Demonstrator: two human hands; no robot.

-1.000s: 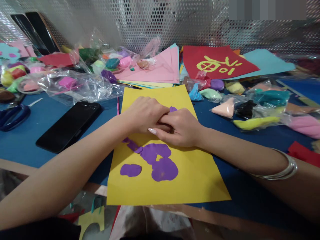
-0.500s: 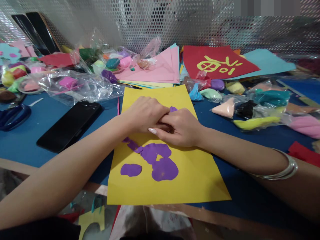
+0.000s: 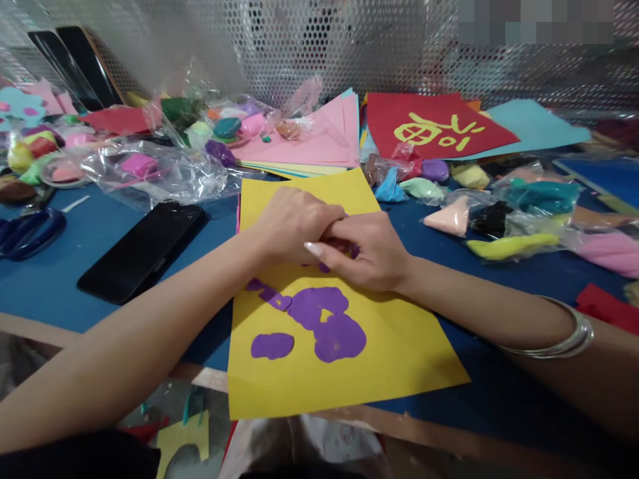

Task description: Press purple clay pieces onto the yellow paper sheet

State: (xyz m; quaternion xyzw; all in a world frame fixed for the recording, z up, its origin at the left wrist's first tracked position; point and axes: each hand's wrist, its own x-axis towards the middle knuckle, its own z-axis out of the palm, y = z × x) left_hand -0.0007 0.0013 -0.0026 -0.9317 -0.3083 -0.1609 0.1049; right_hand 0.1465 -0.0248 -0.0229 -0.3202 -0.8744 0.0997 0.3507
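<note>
A yellow paper sheet (image 3: 399, 346) lies on the blue table in front of me. Flattened purple clay shapes (image 3: 324, 319) are pressed onto its lower middle. My left hand (image 3: 289, 223) and my right hand (image 3: 372, 253) meet over the sheet's upper half, fingers bent together. Bits of purple clay (image 3: 353, 251) show between the right hand's fingers. What lies under the joined fingers is hidden. A silver bangle (image 3: 564, 342) sits on my right forearm.
A black phone (image 3: 142, 249) lies left of the sheet. Blue scissors (image 3: 24, 233) sit at the far left. Clay lumps in clear bags (image 3: 150, 169) crowd the back and right. Stacked coloured papers (image 3: 319, 143) and a red sheet with yellow clay (image 3: 434, 126) lie behind.
The yellow sheet has turned slightly, its near edge swinging right. My hands shifted a little, and the purple bit beyond the right fingers is now covered.
</note>
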